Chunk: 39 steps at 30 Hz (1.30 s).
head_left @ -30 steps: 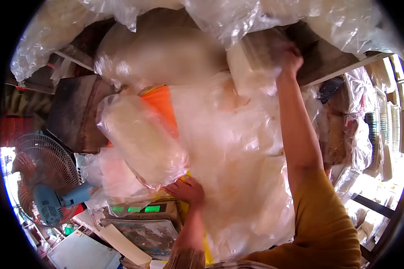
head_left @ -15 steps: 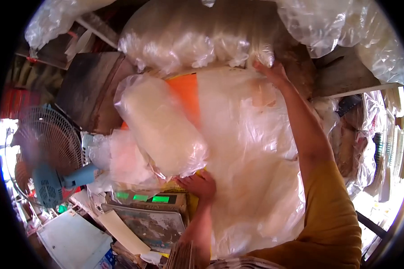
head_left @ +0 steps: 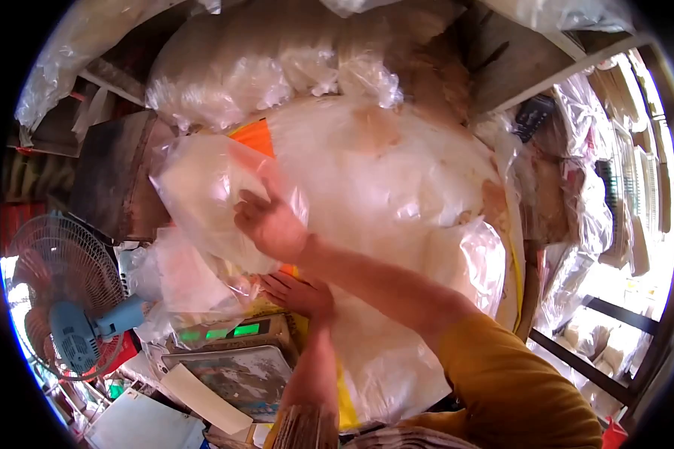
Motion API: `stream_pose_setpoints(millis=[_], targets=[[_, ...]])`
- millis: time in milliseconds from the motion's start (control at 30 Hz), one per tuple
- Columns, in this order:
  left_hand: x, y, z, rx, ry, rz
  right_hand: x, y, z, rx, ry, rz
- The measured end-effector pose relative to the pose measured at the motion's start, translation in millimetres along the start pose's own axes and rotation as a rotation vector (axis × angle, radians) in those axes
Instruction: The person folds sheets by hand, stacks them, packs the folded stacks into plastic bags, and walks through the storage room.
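Note:
A filled clear plastic bag [head_left: 202, 179] with pale contents lies on the left part of a large, pale, plastic-wrapped sack [head_left: 397, 179]. Over the bag's right side is my right hand [head_left: 273, 227], its fingers apart and slightly curled, nothing seen gripped in them. My left hand [head_left: 301, 294] rests just below, at the bag's lower end, with its fingers stretched out. An orange patch [head_left: 254, 138] shows on the sack above the bag.
Bulging clear plastic bags [head_left: 277, 67] are stacked at the back. On the left stand a blue fan [head_left: 71, 329] and a dark box [head_left: 116, 176]. A scale with a lit green display [head_left: 232, 330] sits near my left forearm. Shelving [head_left: 547, 71] is at the upper right.
My right hand has left the plastic bags at the back and come down leftward over the filled bag. My left hand remains by the bag's lower end. The view has shifted.

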<state>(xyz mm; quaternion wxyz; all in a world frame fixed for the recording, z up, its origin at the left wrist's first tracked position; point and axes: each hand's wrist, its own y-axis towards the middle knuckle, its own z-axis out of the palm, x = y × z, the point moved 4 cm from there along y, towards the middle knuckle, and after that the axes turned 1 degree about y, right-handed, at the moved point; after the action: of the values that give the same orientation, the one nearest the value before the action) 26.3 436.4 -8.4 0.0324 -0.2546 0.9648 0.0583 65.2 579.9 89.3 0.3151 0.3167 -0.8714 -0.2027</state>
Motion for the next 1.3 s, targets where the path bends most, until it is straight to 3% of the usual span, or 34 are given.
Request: stream_pose_setpoints(millis=[67,167,267,300,333,367,433,500,567,633,700,800,900,933,1033,1167,1233,1300], targets=[[-9,0,-17,-0.172,-0.111,0.087,-22,-2,-65,-0.148,0.221,0.226],[-9,-2,-14,-0.143,-0.079,0.093,-66,-43,-136,-0.341,0.407,0.606],[-7,-3,-10,-0.170,-0.063,0.095,-82,-106,-240,-0.802,0.830,1.025],[-8,-4,-10,-0.175,-0.054,0.088,-81,-114,-266,-0.817,0.780,0.877],[-9,-4,-10,-0.178,-0.051,0.094,-88,-128,-281,-1.028,0.770,1.025],[-9,-4,-10,-0.182,-0.044,0.098,-101,-139,-290,-1.142,0.840,1.032],[-8,-3,-11,-0.189,-0.049,0.105,-116,-128,-307,-1.197,0.654,1.201],[-9,-5,-11,-0.188,-0.074,0.101,-175,-128,-297,-1.231,0.809,1.263],[-10,-5,-11,-0.167,-0.053,0.093,-229,-112,-280,-1.085,0.435,1.425],[-8,-3,-10,-0.158,-0.036,0.105,-323,-118,-232,-1.099,0.473,1.164],[-8,-2,-7,-0.152,-0.034,0.128,-309,-80,-214,-0.922,0.802,0.947],[-12,-3,-11,-0.147,-0.033,0.109,-254,-62,-191,-0.334,-0.420,0.776],[-11,-2,-9,-0.155,-0.043,0.135,-268,-59,-181,-0.197,-0.081,0.865],[-14,0,-9,-0.149,-0.054,0.139,-277,-54,-178,-0.242,-0.158,0.679],[-11,-1,-11,-0.141,-0.065,0.131,-300,-26,-165,-0.242,0.025,0.762],[-13,-2,-8,-0.142,-0.099,0.122,-289,-25,-164,-0.272,0.036,0.696],[-10,-1,-8,-0.134,-0.101,0.116,-300,-42,-174,-0.388,0.335,0.617],[-12,-1,-12,-0.123,-0.094,0.124,-302,-58,-192,-0.496,0.937,0.926]])
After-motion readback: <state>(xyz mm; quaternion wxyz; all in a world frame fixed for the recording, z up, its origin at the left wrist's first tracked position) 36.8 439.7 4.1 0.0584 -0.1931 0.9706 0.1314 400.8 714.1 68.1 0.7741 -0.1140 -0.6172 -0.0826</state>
